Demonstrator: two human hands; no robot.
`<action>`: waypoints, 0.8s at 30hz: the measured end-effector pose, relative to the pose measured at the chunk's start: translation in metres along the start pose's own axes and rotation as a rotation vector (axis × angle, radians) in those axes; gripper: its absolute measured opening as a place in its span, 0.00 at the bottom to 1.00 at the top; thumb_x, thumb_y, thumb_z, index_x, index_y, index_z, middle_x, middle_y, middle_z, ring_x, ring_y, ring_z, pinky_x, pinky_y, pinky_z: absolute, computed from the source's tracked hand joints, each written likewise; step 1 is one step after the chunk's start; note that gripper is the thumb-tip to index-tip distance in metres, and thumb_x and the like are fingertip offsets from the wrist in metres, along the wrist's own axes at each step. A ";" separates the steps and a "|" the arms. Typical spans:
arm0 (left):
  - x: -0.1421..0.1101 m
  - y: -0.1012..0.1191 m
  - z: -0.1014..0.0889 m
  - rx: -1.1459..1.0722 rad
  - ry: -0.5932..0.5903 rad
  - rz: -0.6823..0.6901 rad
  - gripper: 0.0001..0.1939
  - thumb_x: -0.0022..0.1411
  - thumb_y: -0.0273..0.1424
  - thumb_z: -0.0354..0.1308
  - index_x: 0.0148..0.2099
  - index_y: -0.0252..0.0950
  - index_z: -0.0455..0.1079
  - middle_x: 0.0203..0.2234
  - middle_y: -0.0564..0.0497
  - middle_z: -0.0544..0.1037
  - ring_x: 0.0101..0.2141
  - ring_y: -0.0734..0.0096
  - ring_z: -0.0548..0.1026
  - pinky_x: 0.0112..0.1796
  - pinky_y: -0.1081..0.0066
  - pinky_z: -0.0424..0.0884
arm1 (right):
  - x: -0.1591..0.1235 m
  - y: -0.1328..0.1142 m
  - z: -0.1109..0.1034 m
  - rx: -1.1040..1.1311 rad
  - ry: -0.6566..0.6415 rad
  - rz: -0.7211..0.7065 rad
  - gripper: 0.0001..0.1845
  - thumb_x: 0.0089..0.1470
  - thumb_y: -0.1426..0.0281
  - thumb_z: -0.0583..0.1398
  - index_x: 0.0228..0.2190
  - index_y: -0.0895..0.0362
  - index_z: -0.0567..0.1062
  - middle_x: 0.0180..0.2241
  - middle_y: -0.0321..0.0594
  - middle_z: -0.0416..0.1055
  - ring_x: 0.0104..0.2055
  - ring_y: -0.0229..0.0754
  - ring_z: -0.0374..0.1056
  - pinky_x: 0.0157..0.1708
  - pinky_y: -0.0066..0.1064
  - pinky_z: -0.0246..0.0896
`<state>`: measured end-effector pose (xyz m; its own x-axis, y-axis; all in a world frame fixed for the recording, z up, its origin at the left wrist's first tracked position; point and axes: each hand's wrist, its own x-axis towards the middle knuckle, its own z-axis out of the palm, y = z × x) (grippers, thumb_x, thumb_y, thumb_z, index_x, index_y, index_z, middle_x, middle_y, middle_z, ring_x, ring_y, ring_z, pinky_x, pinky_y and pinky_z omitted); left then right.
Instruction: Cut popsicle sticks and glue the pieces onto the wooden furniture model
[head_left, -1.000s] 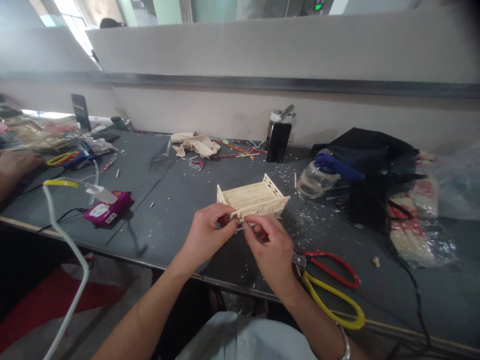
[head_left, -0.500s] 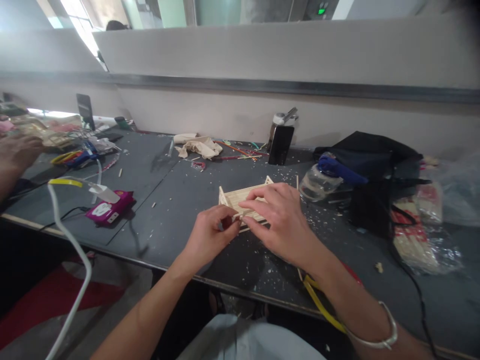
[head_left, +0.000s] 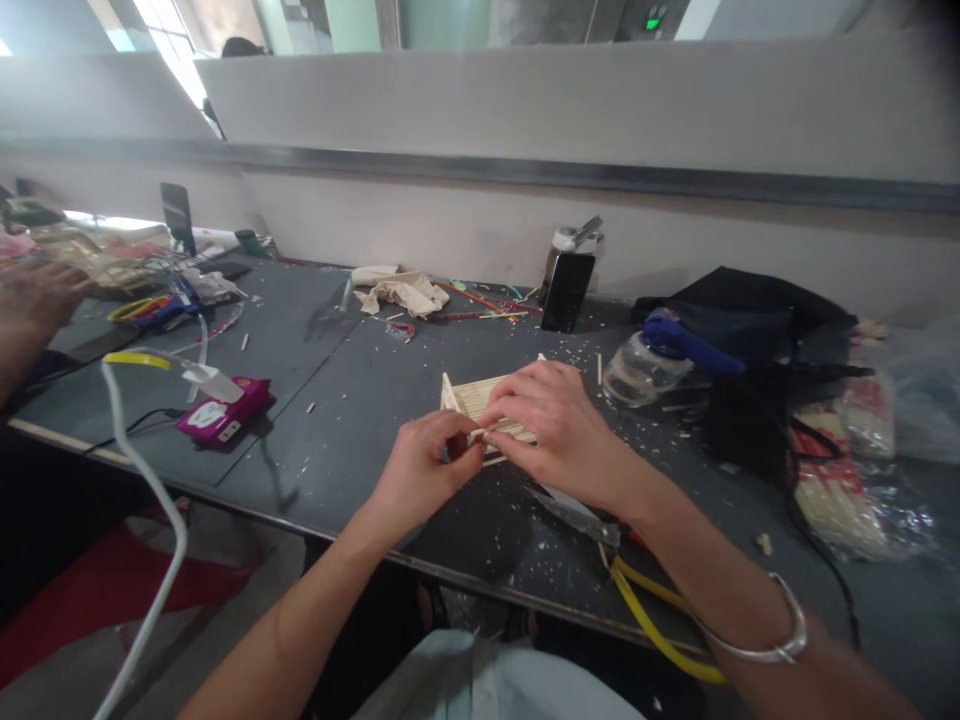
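Your right hand (head_left: 559, 425) lies flat over the small stick frame (head_left: 480, 398) on the grey table (head_left: 360, 400), fingers spread across its slats and covering most of it. Your left hand (head_left: 424, 470), just near-side of the frame, has its grip pressed together, pinching the frame's near edge with thumb and forefinger. Scissors (head_left: 600, 530) with yellow handles lie right of the frame under your right forearm, a clear bottle with a blue cap (head_left: 649, 360) rests further right, and a black phone (head_left: 566, 290) stands behind the frame.
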<state>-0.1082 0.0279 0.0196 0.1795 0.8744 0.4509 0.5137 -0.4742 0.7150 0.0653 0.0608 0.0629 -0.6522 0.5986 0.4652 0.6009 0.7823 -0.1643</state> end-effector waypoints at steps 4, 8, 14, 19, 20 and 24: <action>0.000 -0.003 0.001 -0.024 0.000 -0.022 0.04 0.55 0.23 0.57 0.32 0.34 0.72 0.20 0.56 0.69 0.22 0.78 0.66 0.24 0.78 0.60 | -0.006 -0.004 -0.003 0.042 0.058 0.038 0.10 0.51 0.71 0.63 0.38 0.53 0.75 0.39 0.38 0.74 0.43 0.45 0.65 0.47 0.43 0.55; 0.002 -0.006 -0.001 -0.073 -0.022 -0.047 0.03 0.55 0.25 0.57 0.30 0.34 0.73 0.18 0.57 0.68 0.21 0.79 0.65 0.24 0.78 0.60 | -0.023 -0.023 0.003 0.084 0.203 0.178 0.07 0.53 0.69 0.62 0.37 0.53 0.75 0.36 0.40 0.73 0.41 0.45 0.67 0.42 0.40 0.61; 0.002 -0.011 -0.001 -0.115 -0.049 -0.052 0.02 0.53 0.26 0.59 0.30 0.34 0.73 0.18 0.57 0.67 0.21 0.79 0.63 0.24 0.77 0.60 | -0.037 -0.043 0.034 0.239 0.309 0.464 0.03 0.55 0.68 0.61 0.33 0.53 0.75 0.29 0.35 0.73 0.30 0.38 0.69 0.31 0.29 0.63; 0.004 -0.013 -0.003 -0.089 -0.072 -0.030 0.02 0.54 0.25 0.59 0.30 0.34 0.72 0.19 0.58 0.66 0.22 0.78 0.65 0.27 0.76 0.61 | -0.033 -0.046 0.045 0.219 0.367 0.506 0.02 0.55 0.70 0.60 0.30 0.54 0.75 0.27 0.34 0.71 0.29 0.37 0.67 0.30 0.28 0.61; 0.003 -0.011 -0.005 -0.078 -0.065 -0.023 0.02 0.54 0.25 0.59 0.32 0.35 0.73 0.20 0.58 0.67 0.23 0.77 0.65 0.28 0.76 0.61 | -0.034 -0.048 0.043 0.223 0.385 0.505 0.03 0.55 0.71 0.60 0.30 0.54 0.74 0.26 0.34 0.71 0.28 0.37 0.66 0.30 0.28 0.61; -0.019 0.004 -0.016 0.006 0.120 -0.043 0.14 0.55 0.25 0.61 0.45 0.38 0.72 0.25 0.56 0.67 0.28 0.75 0.67 0.33 0.74 0.64 | -0.047 -0.056 0.030 0.268 0.535 0.552 0.02 0.55 0.71 0.61 0.31 0.53 0.75 0.25 0.32 0.68 0.25 0.35 0.63 0.28 0.27 0.60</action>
<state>-0.1232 0.0080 0.0223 0.0556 0.8753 0.4804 0.5236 -0.4352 0.7324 0.0486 -0.0056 0.0246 0.0552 0.7998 0.5978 0.5963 0.4538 -0.6622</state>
